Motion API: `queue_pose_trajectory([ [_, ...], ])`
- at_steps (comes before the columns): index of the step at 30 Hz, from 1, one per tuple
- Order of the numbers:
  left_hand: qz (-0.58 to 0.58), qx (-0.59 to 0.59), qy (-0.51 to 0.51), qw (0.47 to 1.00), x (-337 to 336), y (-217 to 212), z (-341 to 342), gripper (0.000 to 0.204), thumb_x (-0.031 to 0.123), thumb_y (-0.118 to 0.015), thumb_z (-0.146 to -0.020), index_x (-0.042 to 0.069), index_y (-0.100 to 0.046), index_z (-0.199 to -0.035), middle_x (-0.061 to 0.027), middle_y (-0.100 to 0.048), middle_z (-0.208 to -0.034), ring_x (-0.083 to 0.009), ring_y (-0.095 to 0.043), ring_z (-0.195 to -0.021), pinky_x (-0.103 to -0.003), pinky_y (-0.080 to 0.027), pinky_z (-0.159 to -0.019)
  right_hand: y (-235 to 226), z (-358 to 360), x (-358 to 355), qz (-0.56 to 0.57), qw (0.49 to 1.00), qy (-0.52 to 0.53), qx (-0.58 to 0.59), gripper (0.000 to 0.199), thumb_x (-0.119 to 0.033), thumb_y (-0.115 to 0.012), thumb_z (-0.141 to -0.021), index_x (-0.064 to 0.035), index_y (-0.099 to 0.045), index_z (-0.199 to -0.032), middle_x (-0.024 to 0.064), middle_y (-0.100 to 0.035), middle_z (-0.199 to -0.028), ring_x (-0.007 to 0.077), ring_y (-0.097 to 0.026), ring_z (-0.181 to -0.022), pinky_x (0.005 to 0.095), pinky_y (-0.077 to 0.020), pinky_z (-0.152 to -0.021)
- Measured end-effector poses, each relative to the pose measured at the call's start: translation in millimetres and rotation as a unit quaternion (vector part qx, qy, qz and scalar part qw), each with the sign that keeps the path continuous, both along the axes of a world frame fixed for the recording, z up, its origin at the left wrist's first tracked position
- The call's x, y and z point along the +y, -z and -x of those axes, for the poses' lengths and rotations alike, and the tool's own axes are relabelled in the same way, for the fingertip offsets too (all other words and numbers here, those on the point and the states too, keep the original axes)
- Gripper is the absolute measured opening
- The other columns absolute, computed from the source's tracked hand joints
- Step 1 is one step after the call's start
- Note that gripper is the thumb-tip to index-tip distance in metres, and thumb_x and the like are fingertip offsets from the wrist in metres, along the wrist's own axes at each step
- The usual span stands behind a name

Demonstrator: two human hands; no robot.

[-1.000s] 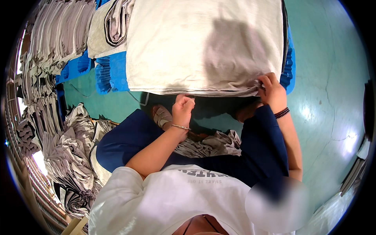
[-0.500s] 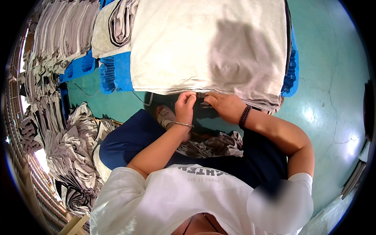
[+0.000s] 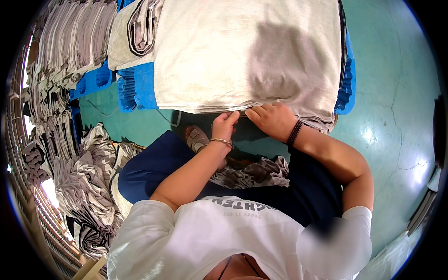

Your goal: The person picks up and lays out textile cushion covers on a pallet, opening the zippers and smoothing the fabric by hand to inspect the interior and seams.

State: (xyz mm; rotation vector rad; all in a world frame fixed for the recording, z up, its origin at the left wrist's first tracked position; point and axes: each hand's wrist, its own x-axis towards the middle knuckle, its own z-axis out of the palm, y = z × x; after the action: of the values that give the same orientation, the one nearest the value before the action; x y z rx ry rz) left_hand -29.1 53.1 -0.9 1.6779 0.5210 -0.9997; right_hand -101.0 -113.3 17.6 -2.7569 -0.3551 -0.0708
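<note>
Cloth stack point(image 3: 205, 60) beyond left hand point(image 3: 225, 126); against right hand point(image 3: 273, 121)

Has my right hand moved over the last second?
Yes. Your right hand has moved left along the cloth stack, away from the right end of the blue plastic base, toward your left hand.

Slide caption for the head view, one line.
Left hand and right hand close together at the near edge of a pale cloth stack, green floor alongside.

The top edge cuts the cloth stack point(image 3: 210, 51). Anything in the left hand point(image 3: 225, 125), mid-frame, is too small to tell. Lower right, blur partly veils a sleeve point(image 3: 360, 213).
</note>
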Motion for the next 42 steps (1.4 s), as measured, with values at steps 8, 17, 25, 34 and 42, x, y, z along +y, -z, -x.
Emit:
queue_pose_trajectory([
  [8,0.019,-0.012,0.008,1.0,7,4,8,0.013,0.023,-0.059,-0.079,0.012,-0.055,-0.084,0.0053,-0.054,-0.079,-0.0054,-0.048,-0.07,-0.021,-0.037,-0.059,5,-3,4,0.024,0.999,0.015,-0.017,0.014,-0.018,-0.049,-0.072,-0.0124,-0.05,-0.085,-0.0019,-0.052,-0.07,0.0116,-0.056,-0.063,0.0268,-0.0433,-0.05],
  [17,0.018,-0.003,0.004,1.0,8,1,7,0.012,0.022,-0.057,-0.081,0.011,-0.055,-0.082,0.0031,-0.053,-0.074,-0.0058,-0.048,-0.068,-0.021,-0.038,-0.058,7,-15,12,-0.009,0.997,0.001,-0.074,0.006,-0.016,-0.05,-0.072,-0.0109,-0.05,-0.074,0.0011,-0.053,-0.065,0.0167,-0.058,-0.06,0.0287,-0.045,-0.047],
  [25,-0.021,-0.015,0.074,0.997,14,15,14,0.012,0.022,-0.058,-0.08,0.011,-0.054,-0.083,0.0034,-0.053,-0.074,-0.0062,-0.048,-0.068,-0.022,-0.039,-0.059,15,4,-2,-0.068,0.996,-0.032,-0.042,0.01,-0.017,-0.048,-0.072,-0.0105,-0.048,-0.08,0.0022,-0.049,-0.069,0.0168,-0.056,-0.058,0.0297,-0.0441,-0.043],
  [34,0.025,-0.044,0.073,0.996,28,23,19,0.013,0.025,-0.058,-0.081,0.013,-0.055,-0.084,0.0048,-0.053,-0.079,-0.0051,-0.048,-0.073,-0.022,-0.038,-0.061,21,13,-3,-0.058,0.998,-0.005,0.001,0.008,-0.016,-0.046,-0.075,-0.0101,-0.047,-0.08,0.005,-0.05,-0.072,0.0198,-0.057,-0.059,0.032,-0.0451,-0.045],
  [42,0.076,-0.047,0.042,0.995,25,4,14,0.007,0.02,-0.057,-0.081,0.014,-0.055,-0.081,0.0057,-0.054,-0.08,-0.0043,-0.047,-0.073,-0.021,-0.036,-0.062,19,-3,0,-0.024,0.999,0.027,0.011,0.009,-0.015,-0.046,-0.075,-0.01,-0.049,-0.082,0.0047,-0.054,-0.072,0.0189,-0.059,-0.062,0.0309,-0.0468,-0.048],
])
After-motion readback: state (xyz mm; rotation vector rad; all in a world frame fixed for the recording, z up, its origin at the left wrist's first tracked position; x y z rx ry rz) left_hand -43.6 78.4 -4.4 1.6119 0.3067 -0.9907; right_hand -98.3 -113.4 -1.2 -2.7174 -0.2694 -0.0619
